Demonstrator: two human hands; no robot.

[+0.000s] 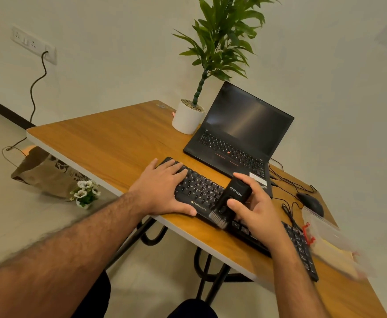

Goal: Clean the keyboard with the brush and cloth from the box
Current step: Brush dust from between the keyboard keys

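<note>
Brush held over the keyboard, left hand flat to steady it.

The table (110, 143) carries the keyboard (201, 191) along its near edge; a hard sweep could likely nudge it off if the left hand (162, 191), flat on the keys with straight fingers, lifts. The clear box (332, 242) sits near the keyboard's right end. The right hand (254, 210) wraps around the brush (229, 200), bristles down, touching the front edge; that grip might slip.

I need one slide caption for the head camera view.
Left hand steadies the black keyboard while the right hand holds the brush over it.
</note>
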